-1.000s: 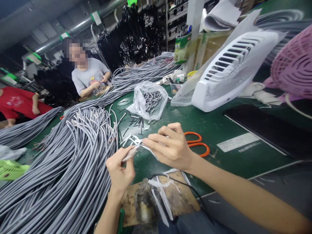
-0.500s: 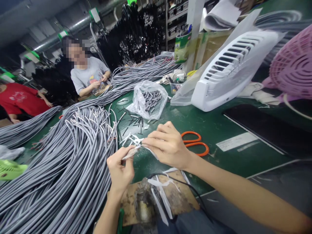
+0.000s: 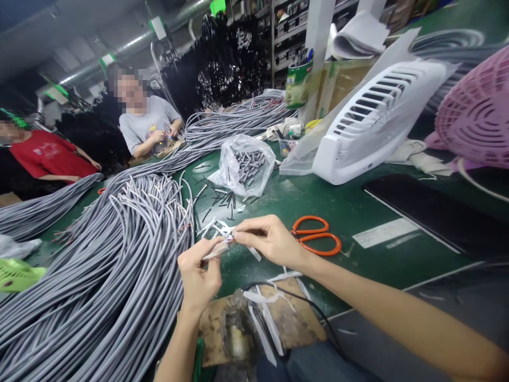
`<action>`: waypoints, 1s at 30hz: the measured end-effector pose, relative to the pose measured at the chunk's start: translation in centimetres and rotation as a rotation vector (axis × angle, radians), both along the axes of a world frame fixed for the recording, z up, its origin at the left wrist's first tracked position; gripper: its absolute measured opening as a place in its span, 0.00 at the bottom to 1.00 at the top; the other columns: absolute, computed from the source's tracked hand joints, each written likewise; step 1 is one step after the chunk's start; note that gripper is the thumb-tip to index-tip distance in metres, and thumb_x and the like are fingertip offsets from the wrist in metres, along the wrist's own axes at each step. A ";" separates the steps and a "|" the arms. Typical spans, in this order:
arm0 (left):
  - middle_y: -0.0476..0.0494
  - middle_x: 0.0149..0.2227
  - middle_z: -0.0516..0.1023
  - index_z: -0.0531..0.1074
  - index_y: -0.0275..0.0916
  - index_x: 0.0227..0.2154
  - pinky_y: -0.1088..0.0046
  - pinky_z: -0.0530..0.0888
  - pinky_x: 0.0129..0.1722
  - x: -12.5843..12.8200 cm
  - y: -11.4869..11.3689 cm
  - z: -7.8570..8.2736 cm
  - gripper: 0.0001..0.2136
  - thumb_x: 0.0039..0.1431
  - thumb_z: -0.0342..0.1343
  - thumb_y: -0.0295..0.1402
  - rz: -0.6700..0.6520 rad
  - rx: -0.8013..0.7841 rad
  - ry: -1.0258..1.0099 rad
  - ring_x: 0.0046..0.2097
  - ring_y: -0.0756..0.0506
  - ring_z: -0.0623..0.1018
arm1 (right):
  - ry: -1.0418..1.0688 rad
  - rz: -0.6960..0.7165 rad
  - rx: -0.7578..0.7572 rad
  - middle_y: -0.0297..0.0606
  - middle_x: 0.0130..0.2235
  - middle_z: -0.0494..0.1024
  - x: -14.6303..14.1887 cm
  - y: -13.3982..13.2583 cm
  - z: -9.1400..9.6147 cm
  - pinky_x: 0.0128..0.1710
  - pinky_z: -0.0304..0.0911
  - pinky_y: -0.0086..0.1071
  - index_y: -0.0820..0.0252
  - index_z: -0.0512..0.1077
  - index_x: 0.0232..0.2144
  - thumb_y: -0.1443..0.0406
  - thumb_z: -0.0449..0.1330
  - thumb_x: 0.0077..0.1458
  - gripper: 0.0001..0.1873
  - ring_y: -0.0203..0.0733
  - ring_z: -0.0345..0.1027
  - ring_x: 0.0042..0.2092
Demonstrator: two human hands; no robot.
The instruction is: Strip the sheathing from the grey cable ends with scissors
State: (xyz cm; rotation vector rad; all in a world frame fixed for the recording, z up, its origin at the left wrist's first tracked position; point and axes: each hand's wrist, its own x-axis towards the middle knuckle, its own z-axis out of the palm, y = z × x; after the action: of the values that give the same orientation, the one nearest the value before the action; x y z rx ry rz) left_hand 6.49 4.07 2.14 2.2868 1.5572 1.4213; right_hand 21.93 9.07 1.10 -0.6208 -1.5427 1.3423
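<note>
My left hand [image 3: 200, 273] is closed, pinching a whitish, wrapped-looking piece [image 3: 217, 248] between thumb and fingers. At its far tip are fine strands like thin wire ends, too small to make out clearly. My right hand [image 3: 274, 241] comes in from the right, thumb and forefinger pressed together at that tip. White strips [image 3: 217, 228] lie just beyond the fingertips on the green table. Orange-handled scissors [image 3: 318, 234] rest right of my right hand, their blades partly hidden. Below my hands, a worn board [image 3: 298, 318] carries a dirty metal fixture [image 3: 236, 337] and more white strips.
A large bundle of grey cables [image 3: 119, 276] covers the left. Ahead sits a clear plastic bag [image 3: 254, 164] of short dark tubes, loose black pieces [image 3: 225, 199] beside it. A white fan [image 3: 377, 116], pink fan [image 3: 477, 106] and dark flat panel [image 3: 429, 212] stand right. Two people sit across.
My right hand's fingers have drawn in to a tighter pinch at the tip, and the knuckles sit lower. The left hand keeps its hold. The view has shifted slightly.
</note>
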 end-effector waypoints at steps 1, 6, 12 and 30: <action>0.51 0.18 0.72 0.76 0.36 0.27 0.80 0.63 0.19 0.0 0.0 0.0 0.09 0.52 0.50 0.24 0.001 0.008 0.011 0.18 0.53 0.68 | -0.022 -0.038 0.038 0.33 0.20 0.70 0.0 0.0 0.0 0.20 0.53 0.25 0.66 0.74 0.23 0.62 0.59 0.48 0.11 0.30 0.57 0.22; 0.49 0.20 0.74 0.76 0.36 0.29 0.80 0.65 0.20 -0.3 0.1 0.0 0.10 0.51 0.49 0.22 -0.026 0.090 0.121 0.19 0.53 0.70 | -0.149 -0.128 0.134 0.37 0.25 0.76 0.3 0.1 -0.2 0.26 0.60 0.25 0.66 0.75 0.24 0.66 0.57 0.50 0.09 0.34 0.66 0.26; 0.49 0.19 0.74 0.75 0.35 0.27 0.80 0.64 0.20 -0.4 0.2 -0.2 0.08 0.53 0.51 0.25 0.031 0.034 0.046 0.19 0.53 0.69 | -0.380 -0.164 0.486 0.34 0.22 0.75 1.0 -0.1 0.1 0.24 0.54 0.24 0.63 0.77 0.23 0.70 0.60 0.48 0.06 0.31 0.64 0.23; 0.54 0.13 0.54 0.72 0.33 0.19 0.77 0.51 0.18 -0.4 0.7 -0.6 0.24 0.55 0.47 0.49 -0.152 -0.666 -0.549 0.17 0.55 0.52 | -0.143 -0.198 0.336 0.34 0.21 0.71 0.6 0.3 -0.2 0.22 0.53 0.24 0.65 0.74 0.22 0.68 0.60 0.48 0.06 0.30 0.59 0.22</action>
State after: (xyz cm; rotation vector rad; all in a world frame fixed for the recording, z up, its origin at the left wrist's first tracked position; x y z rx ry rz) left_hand 6.13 4.80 1.58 1.4453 1.3607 1.1201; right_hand 22.49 9.38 0.95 -0.6464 -1.7240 0.8804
